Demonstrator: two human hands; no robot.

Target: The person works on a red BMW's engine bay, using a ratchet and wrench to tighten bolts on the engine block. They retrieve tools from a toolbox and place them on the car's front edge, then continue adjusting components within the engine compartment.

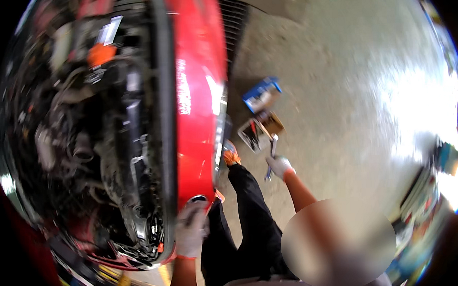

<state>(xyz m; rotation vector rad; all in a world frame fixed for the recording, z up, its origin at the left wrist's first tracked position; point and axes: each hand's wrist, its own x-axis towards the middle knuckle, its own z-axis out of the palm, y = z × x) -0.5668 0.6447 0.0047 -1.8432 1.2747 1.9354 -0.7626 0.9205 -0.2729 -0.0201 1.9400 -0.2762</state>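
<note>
Grey floor (337,56) is extending beside the red car (197,129); above it, the right hand (280,166) is gripping a blurred, probable wrench (274,146). Keep gripping firmly. The left hand (192,229) is resting against the car, finger closure unclear.

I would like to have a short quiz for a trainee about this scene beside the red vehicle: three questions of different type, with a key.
1. Which hand holds the silvery wrench?
2. True or false: the left hand is bare.
3. The blue box lies on:
A) the engine
B) the floor
C) the red bodywork

Key:
1. The right hand.
2. False; it wears a pale glove.
3. B
</note>
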